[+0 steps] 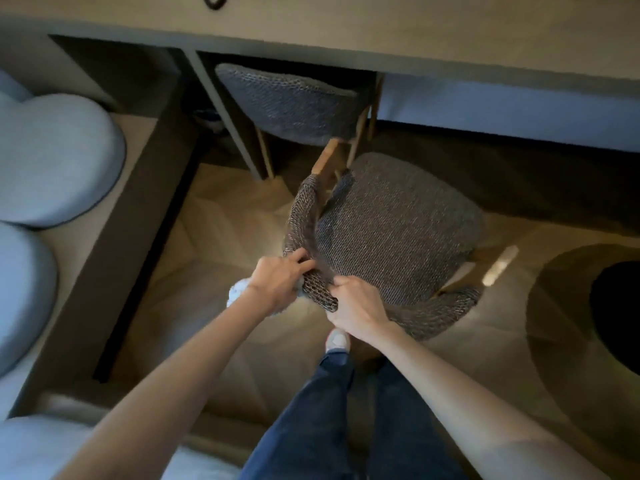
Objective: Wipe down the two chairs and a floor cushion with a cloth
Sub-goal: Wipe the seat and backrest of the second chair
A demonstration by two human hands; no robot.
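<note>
A dark grey woven chair [398, 230] with wooden legs stands on the wood floor in front of me, its curved backrest nearest me. My left hand [280, 278] grips the backrest from the left and also holds a white cloth [239, 294], which bulges out under the wrist. My right hand [356, 306] grips the backrest just to the right of it. A second grey chair [294, 102] is tucked under the desk behind. Pale blue round cushions [52, 157] lie on the platform at the left.
A long wooden desk [381, 32] runs across the top. A raised platform with a dark edge [114, 271] borders the left. A round dark rug [588, 323] lies at the right. My legs and a white shoe [337, 341] are below the chair.
</note>
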